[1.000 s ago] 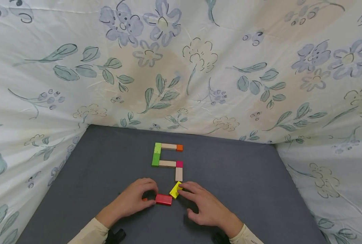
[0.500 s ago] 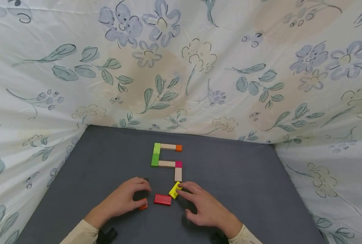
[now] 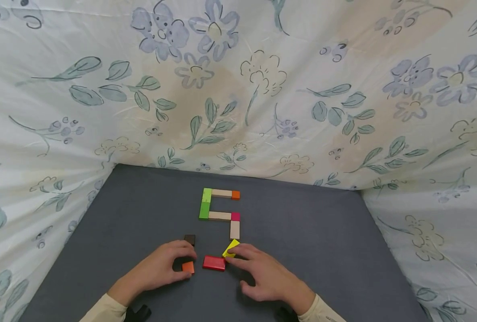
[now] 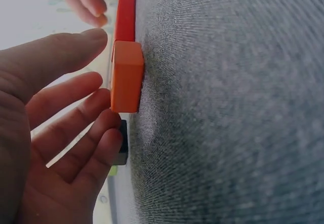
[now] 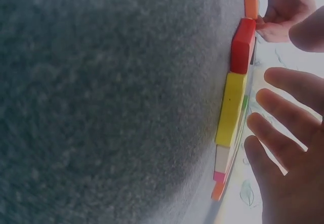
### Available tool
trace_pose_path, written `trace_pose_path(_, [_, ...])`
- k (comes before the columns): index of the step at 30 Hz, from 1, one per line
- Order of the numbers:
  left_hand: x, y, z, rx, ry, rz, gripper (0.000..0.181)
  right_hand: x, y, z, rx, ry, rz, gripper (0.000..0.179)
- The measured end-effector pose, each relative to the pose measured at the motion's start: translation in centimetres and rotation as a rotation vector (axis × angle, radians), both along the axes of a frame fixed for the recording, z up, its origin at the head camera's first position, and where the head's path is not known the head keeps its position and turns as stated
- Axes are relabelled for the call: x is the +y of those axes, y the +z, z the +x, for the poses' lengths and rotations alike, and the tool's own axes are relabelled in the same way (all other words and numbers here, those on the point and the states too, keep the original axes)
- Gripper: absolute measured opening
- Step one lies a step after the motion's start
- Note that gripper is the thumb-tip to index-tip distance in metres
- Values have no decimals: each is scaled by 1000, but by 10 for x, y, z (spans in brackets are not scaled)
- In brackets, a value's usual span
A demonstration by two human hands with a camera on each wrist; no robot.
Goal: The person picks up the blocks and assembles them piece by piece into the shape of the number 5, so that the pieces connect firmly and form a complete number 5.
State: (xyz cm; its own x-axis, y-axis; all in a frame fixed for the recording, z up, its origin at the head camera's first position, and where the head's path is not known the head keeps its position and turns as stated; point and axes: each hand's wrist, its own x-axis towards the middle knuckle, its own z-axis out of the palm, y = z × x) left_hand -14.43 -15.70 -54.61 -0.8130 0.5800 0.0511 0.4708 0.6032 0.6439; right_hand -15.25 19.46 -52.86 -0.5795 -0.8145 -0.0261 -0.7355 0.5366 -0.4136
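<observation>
My left hand (image 3: 159, 267) is over a small orange block (image 3: 187, 267), thumb on the near side and fingers beyond it. In the left wrist view the thumb and fingers are spread loosely beside that block, not closed on it. My right hand (image 3: 268, 273) hovers with loose fingers over a yellow block (image 3: 231, 247), its fingertips overlapping it. The yellow block lies slanted, one corner by the right end of a red block (image 3: 214, 263). The right wrist view has the fingers apart from the yellow block (image 5: 231, 110).
A dark block (image 3: 189, 240) lies beyond the left fingers. Farther back, green blocks (image 3: 204, 210), pale wooden blocks (image 3: 220, 216), a pink block (image 3: 235, 217) and another orange block (image 3: 236, 195) form an angular line on the grey tabletop (image 3: 302, 223). Floral cloth (image 3: 238, 112) surrounds it.
My left hand has drawn left from the red block to the orange one, uncovering the dark block. My right hand has shifted slightly left and nearer, its fingertips moving toward the red block's end.
</observation>
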Motion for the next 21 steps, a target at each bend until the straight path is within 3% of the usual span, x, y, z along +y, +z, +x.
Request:
trace_pose_path(10, [2, -4, 1, -26, -5, -2, 30, -6, -4, 1, 78, 95, 31, 65])
trace_pose_path(21, [4, -6, 1, -49, -16, 4, 27, -7, -5, 0, 121, 101, 70, 64])
